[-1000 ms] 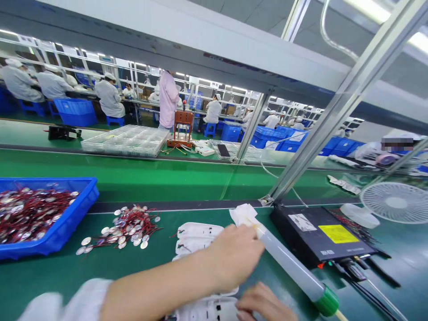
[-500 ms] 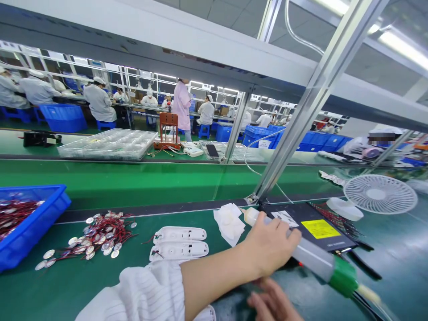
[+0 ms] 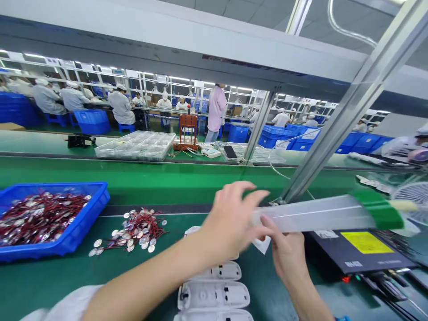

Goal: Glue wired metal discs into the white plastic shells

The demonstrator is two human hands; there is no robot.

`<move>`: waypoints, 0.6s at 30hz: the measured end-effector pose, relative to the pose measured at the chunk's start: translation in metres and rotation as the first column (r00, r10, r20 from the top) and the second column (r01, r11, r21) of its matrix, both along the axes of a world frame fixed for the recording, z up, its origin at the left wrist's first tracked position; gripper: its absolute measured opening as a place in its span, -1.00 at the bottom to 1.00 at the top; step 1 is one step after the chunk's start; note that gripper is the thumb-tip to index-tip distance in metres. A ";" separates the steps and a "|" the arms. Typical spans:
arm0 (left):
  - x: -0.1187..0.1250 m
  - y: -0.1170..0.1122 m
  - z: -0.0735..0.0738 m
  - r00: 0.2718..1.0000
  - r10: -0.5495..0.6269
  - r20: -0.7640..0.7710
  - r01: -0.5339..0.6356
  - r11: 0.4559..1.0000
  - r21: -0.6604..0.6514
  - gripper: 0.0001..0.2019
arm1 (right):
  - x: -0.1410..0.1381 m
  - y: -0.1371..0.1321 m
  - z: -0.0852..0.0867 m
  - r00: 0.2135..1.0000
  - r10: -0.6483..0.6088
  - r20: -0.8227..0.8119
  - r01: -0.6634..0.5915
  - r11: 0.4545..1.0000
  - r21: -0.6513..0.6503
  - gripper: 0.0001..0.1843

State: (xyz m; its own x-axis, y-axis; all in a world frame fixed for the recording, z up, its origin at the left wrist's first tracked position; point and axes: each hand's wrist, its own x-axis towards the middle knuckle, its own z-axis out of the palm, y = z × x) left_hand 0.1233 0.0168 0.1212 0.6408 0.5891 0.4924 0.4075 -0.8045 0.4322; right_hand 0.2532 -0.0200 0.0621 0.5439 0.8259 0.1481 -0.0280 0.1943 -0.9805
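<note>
Ctr of frame, R hand (image 3: 287,252): closed on the tube (image 3: 317,216) nr its frame-left end, reaching up from below.
L hand (image 3: 230,218): fingers bent, at that same end; blurred, can't tell if gripping or only touching.
Tube: right of ctr, nearly level, looks raised off bench (image 3: 50,285); translucent body, green cap (image 3: 377,209) at frame-right end.
Handling: prob. light to mid wt, fairly stiff, smooth so maybe slippery; cap end has no hand under it, could dip.
Best hold: prob. mid-body, 2nd hand nr cap; go easy in case wall gives.
White paper (image 3: 262,246): just below tube, btwn hands.
White shells (image 3: 214,294): lwr ctr, in a column, partly hidden by L arm.
Black box (image 3: 364,261): lwr right, yellow label on top.
Wired discs (image 3: 140,229): loose pile, left of ctr.
Blue tray (image 3: 80,227): far left, heaped w/ similar discs + red wires.
</note>
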 end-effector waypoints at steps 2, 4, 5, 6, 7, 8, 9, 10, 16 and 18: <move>-0.044 0.019 -0.021 0.999 0.037 -0.035 -0.045 0.971 -0.236 -0.69 | -0.015 0.004 0.003 0.998 0.056 -0.036 -0.057 0.997 -0.042 -0.44; -0.079 0.031 -0.046 0.990 0.110 -0.090 -0.136 0.919 -0.369 -0.75 | -0.031 0.010 0.004 0.993 0.111 -0.049 -0.115 0.990 -0.085 -0.45; -0.091 0.035 -0.059 0.987 0.122 -0.106 -0.154 0.909 -0.387 -0.76 | -0.039 0.013 0.003 0.990 0.134 -0.045 -0.138 0.985 -0.106 -0.46; -0.099 0.037 -0.070 0.983 0.140 -0.117 -0.176 0.894 -0.411 -0.75 | -0.046 0.016 0.001 0.988 0.152 -0.036 -0.155 0.979 -0.129 -0.47; -0.105 0.038 -0.080 0.980 0.156 -0.121 -0.194 0.876 -0.442 -0.74 | -0.053 0.018 -0.002 0.986 0.163 -0.022 -0.164 0.975 -0.153 -0.48; -0.107 0.037 -0.088 0.979 0.164 -0.121 -0.203 0.856 -0.475 -0.72 | -0.058 0.019 -0.005 0.986 0.167 -0.006 -0.165 0.970 -0.178 -0.49; -0.107 0.036 -0.095 0.977 0.173 -0.121 -0.211 0.834 -0.510 -0.70 | -0.062 0.019 -0.010 0.986 0.165 0.016 -0.158 0.966 -0.206 -0.49; -0.105 0.034 -0.100 0.976 0.183 -0.120 -0.218 0.814 -0.538 -0.68 | -0.065 0.018 -0.014 0.987 0.156 0.043 -0.142 0.961 -0.236 -0.49; -0.091 0.028 -0.115 0.956 0.255 -0.148 -0.292 0.756 -0.585 -0.71 | -0.067 0.015 -0.029 0.978 0.026 0.208 0.053 0.928 -0.368 -0.53; -0.090 0.027 -0.119 0.949 0.287 -0.131 -0.308 0.746 -0.590 -0.74 | -0.068 0.017 -0.031 0.975 -0.007 0.222 0.092 0.924 -0.372 -0.54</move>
